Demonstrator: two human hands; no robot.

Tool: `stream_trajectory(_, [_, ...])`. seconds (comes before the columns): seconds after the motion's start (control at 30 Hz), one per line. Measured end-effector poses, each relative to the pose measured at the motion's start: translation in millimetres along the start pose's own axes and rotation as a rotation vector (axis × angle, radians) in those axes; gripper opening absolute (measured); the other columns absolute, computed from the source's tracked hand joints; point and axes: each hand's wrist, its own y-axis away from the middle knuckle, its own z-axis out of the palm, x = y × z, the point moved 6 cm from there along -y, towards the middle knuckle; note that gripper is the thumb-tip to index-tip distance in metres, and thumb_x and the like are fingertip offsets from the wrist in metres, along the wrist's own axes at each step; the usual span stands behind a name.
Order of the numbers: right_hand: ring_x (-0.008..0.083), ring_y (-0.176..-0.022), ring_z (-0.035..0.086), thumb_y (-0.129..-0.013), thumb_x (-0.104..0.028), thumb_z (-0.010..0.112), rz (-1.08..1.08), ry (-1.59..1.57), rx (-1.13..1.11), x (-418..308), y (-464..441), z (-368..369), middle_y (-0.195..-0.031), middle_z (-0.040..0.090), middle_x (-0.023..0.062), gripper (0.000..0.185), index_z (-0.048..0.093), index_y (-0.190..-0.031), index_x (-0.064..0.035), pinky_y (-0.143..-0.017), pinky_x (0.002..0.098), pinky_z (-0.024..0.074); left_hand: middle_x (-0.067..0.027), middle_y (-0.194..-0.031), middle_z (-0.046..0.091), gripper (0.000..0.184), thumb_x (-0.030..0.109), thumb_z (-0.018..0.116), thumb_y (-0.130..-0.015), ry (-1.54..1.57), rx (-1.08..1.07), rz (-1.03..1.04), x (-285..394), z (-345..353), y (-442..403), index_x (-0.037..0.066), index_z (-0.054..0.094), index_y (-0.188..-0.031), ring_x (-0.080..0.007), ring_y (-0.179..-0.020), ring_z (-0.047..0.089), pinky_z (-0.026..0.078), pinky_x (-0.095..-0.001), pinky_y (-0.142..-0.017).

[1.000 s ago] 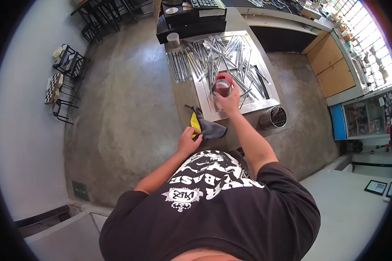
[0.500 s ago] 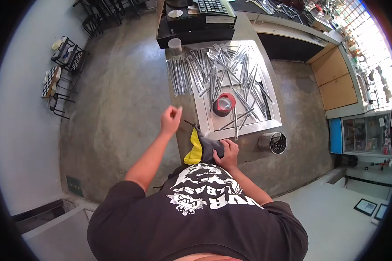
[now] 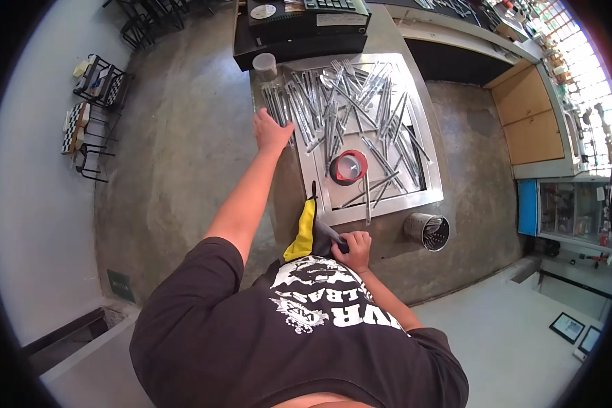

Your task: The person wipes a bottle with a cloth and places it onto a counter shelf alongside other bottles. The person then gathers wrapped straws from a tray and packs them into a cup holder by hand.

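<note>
My left hand [image 3: 272, 130] reaches over the near end of a row of wrapped cutlery [image 3: 278, 102] at the table's left edge, its fingers apart. By my shirt, my right hand [image 3: 355, 251] is closed on the grey and yellow cloth [image 3: 304, 231]. A red and dark cup-like container [image 3: 349, 167] stands on the metal-framed panel [image 3: 360, 209]. Loose and wrapped cutlery [image 3: 357, 102] lies in a heap beyond it. Right of my right hand is a perforated metal holder [image 3: 427, 231] with some utensils inside.
A small pale tub [image 3: 264, 66] stands at the table's far left, beside a black machine [image 3: 299, 34] with a keypad. Wooden cabinets [image 3: 523, 115] and a glass-fronted fridge [image 3: 572, 211] are on the right. Small tables with checkered tops [image 3: 75, 129] stand along the left wall.
My left hand has let go of the cloth and moved forward to the cutlery row. My right hand has released the red container and come back to grip the cloth.
</note>
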Motion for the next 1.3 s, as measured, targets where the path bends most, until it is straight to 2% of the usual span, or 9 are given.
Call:
stream_trajectory(0.13, [0.0269, -0.088, 0.057, -0.069, -0.021, 0.085, 0.064, -0.177, 0.020, 4.6, -0.1, -7.0, -0.092, 0.059, 0.0080, 0.036, 0.065, -0.097, -0.0103, -0.077, 0.0396, 0.0441, -0.0232, -0.113, 0.059, 0.064, 0.026, 0.075, -0.072, 0.066, -0.038, 0.005, -13.7, 3.8, 5.4, -0.001, 0.050, -0.125, -0.0413, -0.109, 0.058, 0.048, -0.0465, -0.096])
stream_trajectory(0.23, [0.0290, -0.089, 0.056, -0.065, -0.018, 0.089, 0.146, -0.319, 0.118, 6.1, -23.9, -23.4, -0.096, 0.059, 0.0126, 0.051, 0.062, -0.107, -0.0045, -0.074, 0.0384, 0.0492, -0.0239, -0.111, 0.062, 0.050, 0.023, 0.073, -0.073, 0.044, -0.005, 0.105, -14.6, 2.0, 13.2, -0.002, 0.056, -0.112, -0.0417, -0.105, 0.060, 0.050, -0.0479, -0.092])
stream_trajectory(0.37, [0.0342, -0.108, 0.054, -0.065, -0.025, 0.091, 0.161, -0.157, 0.287, 1.4, -93.8, -25.9, -0.115, 0.057, 0.0181, 0.081, 0.052, -0.131, 0.0009, -0.092, 0.0421, 0.0475, -0.0241, -0.105, 0.064, 0.041, 0.026, 0.072, -0.074, -0.110, -0.093, 0.068, -14.1, 3.9, 17.2, -0.002, 0.056, -0.100, -0.0423, -0.103, 0.061, 0.050, -0.0497, -0.089])
stream_trajectory(0.43, [0.0324, -0.110, 0.053, -0.063, -0.026, 0.093, 0.130, -0.126, 0.320, -0.7, -127.8, -24.8, -0.124, 0.053, 0.0162, 0.089, 0.050, -0.136, -0.0011, -0.082, 0.0372, 0.0488, -0.0243, -0.095, 0.064, 0.037, 0.026, 0.071, -0.076, -0.105, -0.119, 0.044, -8.2, -1.8, 10.3, -0.002, 0.057, -0.095, -0.0446, -0.093, 0.062, 0.050, -0.0531, -0.083])
stream_trajectory(0.53, [0.0390, -0.118, 0.052, -0.065, -0.032, 0.092, 0.157, -0.136, 0.228, 12.5, -149.8, -7.0, -0.123, 0.055, 0.0197, 0.095, 0.044, -0.140, 0.0013, -0.100, 0.0462, 0.0433, -0.0246, -0.091, 0.064, 0.034, 0.027, 0.069, -0.079, -0.070, -0.148, 0.010, -13.0, -3.3, 6.7, -0.002, 0.056, -0.092, -0.0461, -0.087, 0.062, 0.049, -0.0550, -0.079])
stream_trajectory(0.7, [0.0397, -0.109, 0.055, -0.066, -0.033, 0.090, 0.169, -0.158, 0.213, 40.4, -169.3, 10.6, -0.117, 0.059, 0.0183, 0.073, 0.056, -0.123, -0.0020, -0.093, 0.0470, 0.0451, -0.0239, -0.095, 0.060, 0.031, 0.025, 0.064, -0.083, 0.079, 0.067, 0.249, -21.9, -5.2, 32.4, -0.002, 0.054, -0.095, -0.0456, -0.094, 0.057, 0.046, -0.0539, -0.084])
stream_trajectory(0.93, [0.0389, -0.108, 0.055, -0.068, -0.033, 0.089, 0.229, -0.093, 0.247, 61.7, -193.7, 1.7, -0.119, 0.061, 0.0166, 0.072, 0.057, -0.125, -0.0030, -0.094, 0.0464, 0.0435, -0.0223, -0.097, 0.058, 0.028, 0.021, 0.061, -0.086, 0.033, 0.078, 0.292, -21.8, 2.7, 34.1, -0.002, 0.052, -0.100, -0.0434, -0.095, 0.056, 0.045, -0.0528, -0.085])
stream_trajectory(1.1, [0.0419, -0.114, 0.052, -0.070, -0.033, 0.089, 0.361, -0.056, 0.371, 84.0, -200.9, -0.3, -0.125, 0.057, 0.0217, 0.086, 0.046, -0.136, 0.0012, -0.099, 0.0472, 0.0427, -0.0212, -0.097, 0.059, 0.031, 0.025, 0.062, -0.089, -0.011, 0.109, 0.301, -18.1, 0.6, 35.9, -0.002, 0.052, -0.102, -0.0425, -0.096, 0.056, 0.045, -0.0526, -0.085])
stream_trajectory(1.3, [0.0410, -0.122, 0.048, -0.071, -0.021, 0.087, 0.176, 0.059, 0.465, 43.6, -181.5, -22.6, -0.130, 0.050, 0.0231, 0.082, 0.045, -0.137, 0.0035, -0.107, 0.0473, 0.0373, -0.0217, -0.092, 0.059, 0.030, 0.027, 0.062, -0.093, -0.004, 0.121, 0.302, -17.9, -1.1, 35.1, -0.001, 0.051, -0.097, -0.0435, -0.091, 0.057, 0.045, -0.0532, -0.081])
